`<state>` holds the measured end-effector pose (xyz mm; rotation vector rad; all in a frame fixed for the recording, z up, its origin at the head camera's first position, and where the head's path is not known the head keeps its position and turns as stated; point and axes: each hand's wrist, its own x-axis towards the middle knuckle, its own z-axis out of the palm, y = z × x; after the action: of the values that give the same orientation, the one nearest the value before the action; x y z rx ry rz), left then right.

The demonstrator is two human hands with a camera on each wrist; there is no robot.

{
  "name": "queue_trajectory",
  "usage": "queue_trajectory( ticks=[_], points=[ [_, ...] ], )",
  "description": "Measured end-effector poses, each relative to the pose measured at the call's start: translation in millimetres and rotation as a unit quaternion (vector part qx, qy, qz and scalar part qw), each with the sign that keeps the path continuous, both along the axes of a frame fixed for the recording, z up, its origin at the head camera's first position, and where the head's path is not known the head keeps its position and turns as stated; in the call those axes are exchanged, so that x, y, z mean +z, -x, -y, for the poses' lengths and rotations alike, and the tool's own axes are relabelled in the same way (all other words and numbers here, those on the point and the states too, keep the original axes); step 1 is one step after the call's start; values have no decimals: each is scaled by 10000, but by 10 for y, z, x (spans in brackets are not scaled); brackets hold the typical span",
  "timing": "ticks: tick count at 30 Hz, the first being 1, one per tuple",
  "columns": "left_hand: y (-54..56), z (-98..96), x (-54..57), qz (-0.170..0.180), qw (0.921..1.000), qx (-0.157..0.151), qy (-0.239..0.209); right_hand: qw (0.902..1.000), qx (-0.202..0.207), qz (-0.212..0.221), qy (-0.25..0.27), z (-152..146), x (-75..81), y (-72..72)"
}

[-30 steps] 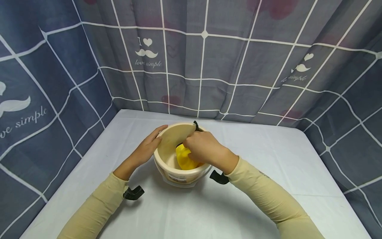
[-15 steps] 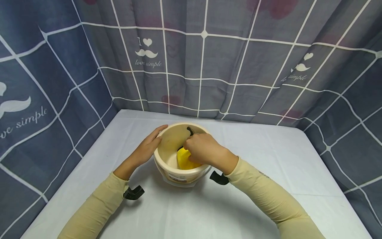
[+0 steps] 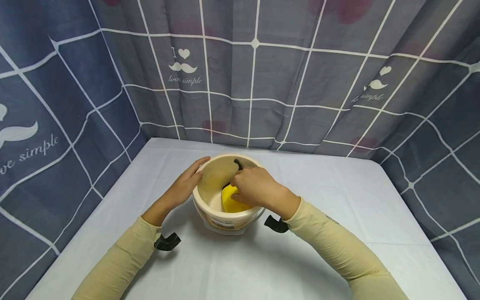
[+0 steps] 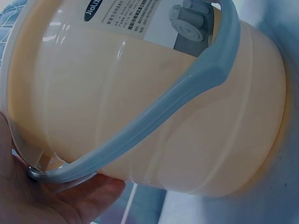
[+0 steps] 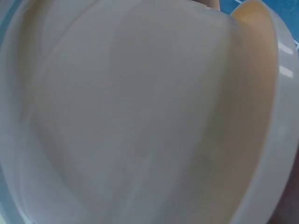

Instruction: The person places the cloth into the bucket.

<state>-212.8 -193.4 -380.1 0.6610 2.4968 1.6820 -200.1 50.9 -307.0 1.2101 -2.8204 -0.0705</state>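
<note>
A cream plastic bucket (image 3: 202,205) stands upright on the table. Its rim is held by my left hand (image 3: 181,186) at the left, thumb on the inner side and fingers outside, near the hinge of the lowered blue-grey bucket handle (image 4: 154,109). My right hand (image 3: 258,187) reaches over the right side and grips a yellow thing with black edging (image 3: 229,201) inside the bucket; the hand covers much of it, so its kind is unclear. A curved black piece (image 3: 238,163) shows beyond the knuckles against the far inner wall. The outer bucket wall (image 5: 140,93) fills the right wrist view.
The bucket rests on a white-covered table (image 3: 315,254), whose far edge meets a grey checked curtain (image 3: 232,79). More curtain hangs at the left and right. A black wrist mount (image 3: 167,241) sits below the left wrist, another black mount (image 3: 276,224) below the right.
The black piece has dropped from above the far rim to inside the bucket, shifting left. The yellow thing has sunk slightly with my right hand. My left hand stays on the rim.
</note>
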Motion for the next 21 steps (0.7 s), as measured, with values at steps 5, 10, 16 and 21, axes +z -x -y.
queue_trajectory(
  ticks=[5,10,16,21],
  points=[
    [14,17,-11,56,10000,-70,-28,9995,46,-167,267,-34,1,1],
    [16,38,-11,123,9998,-114,-64,9986,95,-191,474,-81,-10,9],
    [39,44,21,173,9996,-154,-132,9980,-17,-156,614,-160,-18,5],
    [48,40,72,62,9998,-172,-88,9964,76,-168,822,-234,-30,-2]
  ],
)
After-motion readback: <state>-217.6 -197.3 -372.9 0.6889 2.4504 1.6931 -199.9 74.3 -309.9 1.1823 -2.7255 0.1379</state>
